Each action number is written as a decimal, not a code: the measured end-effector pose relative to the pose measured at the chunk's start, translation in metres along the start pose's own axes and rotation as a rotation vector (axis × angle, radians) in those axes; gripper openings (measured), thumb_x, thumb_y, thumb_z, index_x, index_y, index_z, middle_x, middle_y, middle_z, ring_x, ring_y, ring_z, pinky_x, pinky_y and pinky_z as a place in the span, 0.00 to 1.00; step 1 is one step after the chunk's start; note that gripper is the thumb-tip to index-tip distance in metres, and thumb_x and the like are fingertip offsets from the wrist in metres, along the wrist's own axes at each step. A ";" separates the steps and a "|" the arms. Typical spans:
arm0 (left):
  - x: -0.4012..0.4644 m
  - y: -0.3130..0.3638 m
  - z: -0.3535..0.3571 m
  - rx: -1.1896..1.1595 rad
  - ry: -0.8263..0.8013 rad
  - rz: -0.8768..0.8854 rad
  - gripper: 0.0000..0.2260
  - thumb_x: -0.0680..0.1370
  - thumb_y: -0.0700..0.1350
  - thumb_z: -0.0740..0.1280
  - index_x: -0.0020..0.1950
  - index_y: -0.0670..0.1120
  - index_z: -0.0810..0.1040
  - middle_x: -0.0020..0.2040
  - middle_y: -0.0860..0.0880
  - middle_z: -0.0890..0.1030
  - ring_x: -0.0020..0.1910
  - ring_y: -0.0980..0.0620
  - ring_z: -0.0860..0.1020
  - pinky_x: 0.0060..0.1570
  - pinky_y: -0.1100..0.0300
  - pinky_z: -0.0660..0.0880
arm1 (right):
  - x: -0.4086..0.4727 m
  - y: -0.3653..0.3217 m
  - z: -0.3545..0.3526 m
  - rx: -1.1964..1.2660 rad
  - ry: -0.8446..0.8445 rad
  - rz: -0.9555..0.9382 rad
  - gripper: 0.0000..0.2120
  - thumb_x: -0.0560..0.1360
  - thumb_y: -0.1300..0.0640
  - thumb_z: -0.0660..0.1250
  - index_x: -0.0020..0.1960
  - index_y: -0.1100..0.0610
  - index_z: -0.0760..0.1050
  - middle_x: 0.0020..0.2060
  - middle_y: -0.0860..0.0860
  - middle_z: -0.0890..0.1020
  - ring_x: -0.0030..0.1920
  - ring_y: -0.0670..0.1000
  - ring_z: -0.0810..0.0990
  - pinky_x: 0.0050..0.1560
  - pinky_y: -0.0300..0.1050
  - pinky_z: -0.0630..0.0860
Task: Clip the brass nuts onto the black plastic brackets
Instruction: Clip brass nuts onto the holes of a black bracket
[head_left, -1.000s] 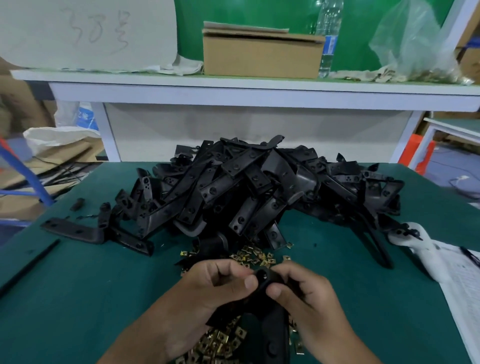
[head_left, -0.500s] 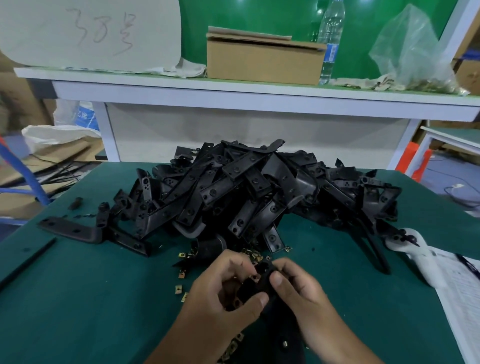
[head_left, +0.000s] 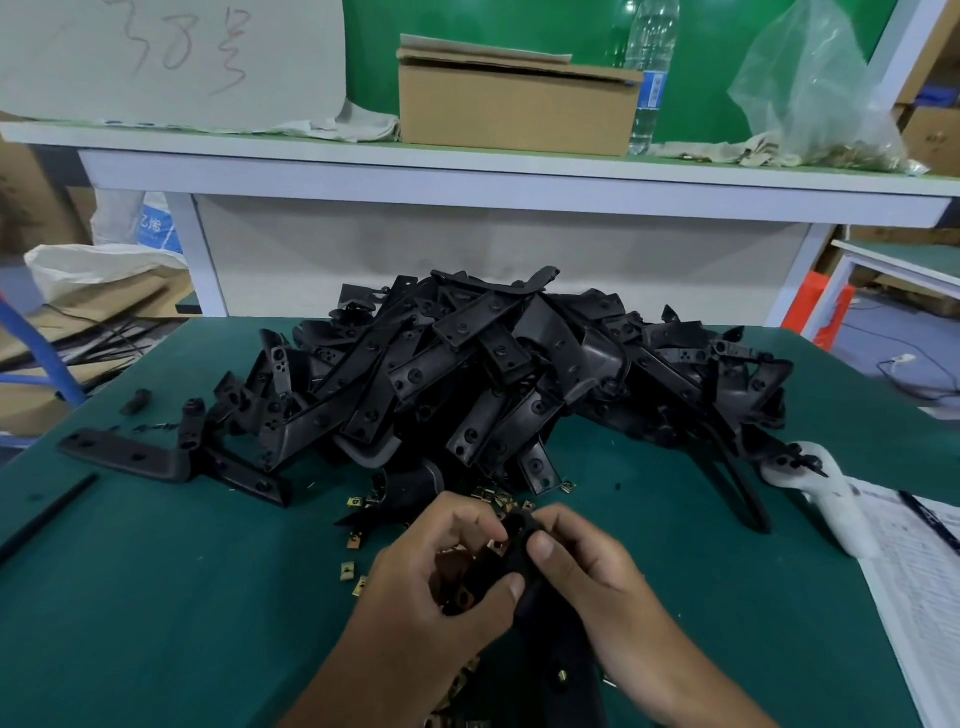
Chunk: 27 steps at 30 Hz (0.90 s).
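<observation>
Green worktop (head_left: 156, 597) carries a heap of black brackets (head_left: 493, 374); before it, left hand (head_left: 441, 587) and right hand (head_left: 587, 577) both grip one bracket (head_left: 511, 553), brass nut (head_left: 497, 544) at fingertips.

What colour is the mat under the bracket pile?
Dark green mat, plain with no pattern, seen in the head view.

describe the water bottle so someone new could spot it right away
Look at the white shelf behind the green table. A cardboard box sits near its middle, and the water bottle stands upright at the box's right end. It is the only clear, tall thing there, with a blue label.
</observation>
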<state>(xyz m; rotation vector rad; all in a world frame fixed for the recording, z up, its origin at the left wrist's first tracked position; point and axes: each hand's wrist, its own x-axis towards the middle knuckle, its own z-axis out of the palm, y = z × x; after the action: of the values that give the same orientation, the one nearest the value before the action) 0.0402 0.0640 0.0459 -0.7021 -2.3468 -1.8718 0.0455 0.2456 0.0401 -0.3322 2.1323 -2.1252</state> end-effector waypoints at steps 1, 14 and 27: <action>0.000 0.000 0.000 0.003 -0.004 -0.002 0.12 0.71 0.51 0.72 0.52 0.56 0.76 0.42 0.51 0.77 0.32 0.53 0.75 0.34 0.61 0.72 | 0.000 0.000 0.000 -0.007 -0.002 0.000 0.17 0.74 0.37 0.68 0.48 0.51 0.79 0.39 0.49 0.75 0.41 0.49 0.74 0.41 0.39 0.71; 0.002 -0.003 -0.002 -0.022 0.004 -0.059 0.15 0.70 0.54 0.74 0.54 0.59 0.74 0.45 0.53 0.82 0.38 0.55 0.82 0.38 0.63 0.78 | 0.002 0.007 -0.001 -0.032 0.049 -0.076 0.18 0.74 0.34 0.69 0.48 0.48 0.81 0.39 0.46 0.80 0.42 0.46 0.79 0.42 0.37 0.75; -0.004 0.067 0.062 0.148 -0.016 0.221 0.10 0.75 0.66 0.69 0.54 0.67 0.78 0.52 0.66 0.81 0.52 0.65 0.79 0.46 0.71 0.73 | -0.123 -0.062 -0.063 -0.399 0.493 -0.299 0.17 0.75 0.33 0.67 0.51 0.46 0.79 0.41 0.59 0.76 0.42 0.62 0.74 0.42 0.48 0.70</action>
<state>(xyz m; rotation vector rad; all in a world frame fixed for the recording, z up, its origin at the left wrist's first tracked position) 0.0839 0.1317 0.0896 -0.9194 -2.2792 -1.5908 0.1543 0.3356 0.0932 -0.1775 2.9709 -2.0754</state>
